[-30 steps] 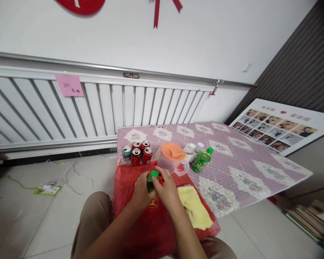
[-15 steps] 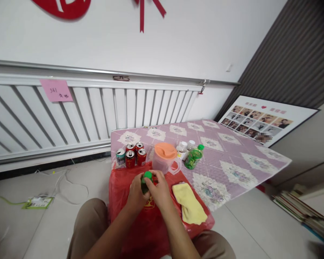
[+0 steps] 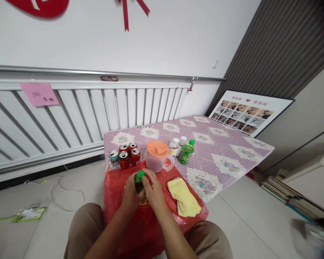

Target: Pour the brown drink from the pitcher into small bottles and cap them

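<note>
Between my two hands stands a green plastic bottle (image 3: pixel 139 185) with a green cap, roughly upright over the red plastic sheet (image 3: pixel 115 212). My left hand (image 3: pixel 130 192) wraps round its left side. My right hand (image 3: pixel 153 190) grips it from the right, the thumb lying below the cap; the bottle's lower part is hidden by the fingers. Just beyond my hands is a clear pitcher (image 3: pixel 153 164) with an orange lid (image 3: pixel 158 148). To the right of my right hand, a folded yellow cloth (image 3: pixel 185 199) lies on the red sheet.
Several drink cans (image 3: pixel 124 160) stand together left of the pitcher. Two white-capped bottles (image 3: pixel 174 146) and another green bottle (image 3: pixel 185 154) stand to its right. A floral cloth (image 3: pixel 226 162) covers the table beside the radiator (image 3: pixel 145 108). Cables (image 3: pixel 54 194) lie on the floor at left.
The view has turned slightly right, so everything appears shifted left. Both hands stay round the bottle, and more of its neck shows below the cap.
</note>
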The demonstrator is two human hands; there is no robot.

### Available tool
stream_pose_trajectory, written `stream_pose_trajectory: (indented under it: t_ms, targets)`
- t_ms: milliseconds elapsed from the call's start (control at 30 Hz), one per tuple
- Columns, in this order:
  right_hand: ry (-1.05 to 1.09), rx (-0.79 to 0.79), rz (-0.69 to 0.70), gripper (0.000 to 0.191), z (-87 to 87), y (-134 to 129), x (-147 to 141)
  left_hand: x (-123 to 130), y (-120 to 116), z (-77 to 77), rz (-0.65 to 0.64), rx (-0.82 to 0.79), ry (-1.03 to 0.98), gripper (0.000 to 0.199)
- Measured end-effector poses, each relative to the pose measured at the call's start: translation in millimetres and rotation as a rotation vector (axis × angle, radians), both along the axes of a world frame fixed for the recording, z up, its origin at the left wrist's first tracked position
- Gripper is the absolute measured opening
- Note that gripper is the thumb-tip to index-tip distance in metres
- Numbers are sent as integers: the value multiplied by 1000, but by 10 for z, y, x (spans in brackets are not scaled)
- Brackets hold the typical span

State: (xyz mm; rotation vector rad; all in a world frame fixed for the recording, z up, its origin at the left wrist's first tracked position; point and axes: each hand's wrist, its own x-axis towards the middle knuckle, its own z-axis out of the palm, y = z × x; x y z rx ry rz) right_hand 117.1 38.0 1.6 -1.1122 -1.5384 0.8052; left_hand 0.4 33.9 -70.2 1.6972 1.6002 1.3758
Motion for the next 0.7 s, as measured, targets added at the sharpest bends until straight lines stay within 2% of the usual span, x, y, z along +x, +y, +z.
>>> stream_pose_trajectory:
  t_ms: [167, 400, 700]
  targets:
    - [23, -26, -97, 37, 44, -32, 99, 1, -2, 17, 10, -3, -3, 62]
    - [-2, -26, 35, 37, -14, 32, -11, 8, -14, 34, 33, -3, -15, 64]
    - [-9, -41, -9, 26, 4, 81, -33, 9, -39, 133, 39, -43, 10, 60]
